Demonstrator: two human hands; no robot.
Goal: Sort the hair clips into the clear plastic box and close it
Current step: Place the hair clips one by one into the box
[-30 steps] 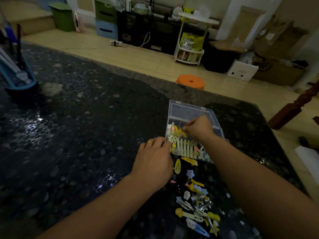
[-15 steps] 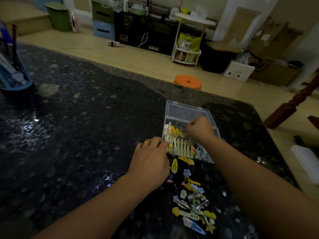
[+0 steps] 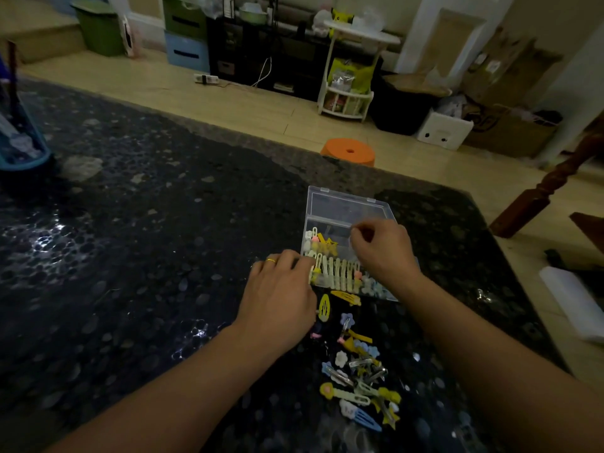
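Note:
The clear plastic box (image 3: 346,204) lies open on the dark table, its lid folded flat away from me. Inside, a row of pale hair clips (image 3: 340,273) stands along the near wall, and yellow and pink clips sit in the left compartment. My left hand (image 3: 281,295) curls its fingertips on the box's near left corner. My right hand (image 3: 385,253) hovers over the box's middle, thumb and finger pinching a faint pale clip. A pile of loose hair clips (image 3: 359,371) lies on the table in front of the box, between my forearms.
The table (image 3: 147,240) is dark with a glossy pebble pattern. A blue basket (image 3: 23,152) stands at its far left. An orange stool (image 3: 349,152) sits beyond the far edge, a wooden post (image 3: 536,197) to the right, and a white object (image 3: 575,302) off the right edge.
My right hand has lifted from the box's left compartment and shifted right, fingers still pinched. My left hand stays at the box's corner.

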